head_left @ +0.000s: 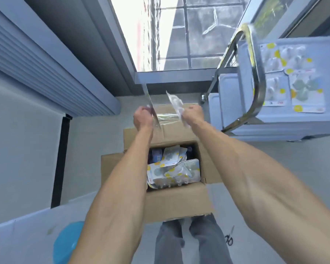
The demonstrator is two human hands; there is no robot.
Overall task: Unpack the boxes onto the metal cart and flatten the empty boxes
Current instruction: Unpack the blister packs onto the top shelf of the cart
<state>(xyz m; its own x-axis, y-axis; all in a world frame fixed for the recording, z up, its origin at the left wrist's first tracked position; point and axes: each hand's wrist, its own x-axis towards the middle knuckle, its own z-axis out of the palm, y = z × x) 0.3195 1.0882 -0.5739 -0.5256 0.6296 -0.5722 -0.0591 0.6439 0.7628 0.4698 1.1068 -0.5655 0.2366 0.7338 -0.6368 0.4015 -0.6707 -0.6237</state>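
Open cardboard box (176,202) at centre frame, packed with blister packs (172,169), left hand (142,116) gripping one flat pack (151,105), right hand (191,114) clutching another (175,103) — both above the far flap, metal cart (274,119) upper right bearing more packs (293,77), scissors (229,238) lower right.

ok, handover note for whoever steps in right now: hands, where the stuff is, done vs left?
Left hand: grips one blister pack, raised above the box.
Right hand: grips another blister pack, same height.
Cardboard box: open on the floor, still holding many packs.
Metal cart: to the right, several packs already laid on its top shelf.
Scissors: on the floor, right of the legs.
Done: box opened, a few packs moved.
Left: place these two, empty the box, flatten it.
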